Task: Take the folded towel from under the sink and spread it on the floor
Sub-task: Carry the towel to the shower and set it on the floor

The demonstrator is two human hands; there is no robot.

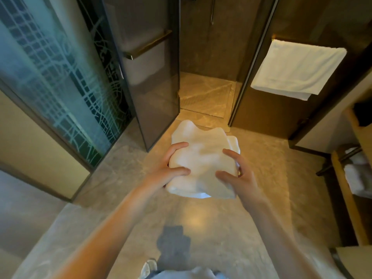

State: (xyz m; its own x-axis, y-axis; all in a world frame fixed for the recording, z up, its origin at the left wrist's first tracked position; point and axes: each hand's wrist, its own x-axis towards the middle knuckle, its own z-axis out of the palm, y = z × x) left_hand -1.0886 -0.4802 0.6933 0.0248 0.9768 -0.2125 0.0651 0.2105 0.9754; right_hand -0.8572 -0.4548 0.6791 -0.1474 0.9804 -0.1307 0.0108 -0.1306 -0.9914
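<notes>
Towel: soft, light, floppy; held before the shower doorway.
Left hand: fingers clamped on its edge.
Right hand: likewise.
Hold: two near corners.

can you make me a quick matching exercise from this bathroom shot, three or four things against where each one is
Things:
1. folded towel
2. hanging towel
3. patterned glass panel
4. shoe

Places:
a. at the bottom edge, on the floor
b. on the left side
c. held in both hands, in the middle
d. draped over a rail on the right wall

Pairs: 1-c, 2-d, 3-b, 4-a
</notes>
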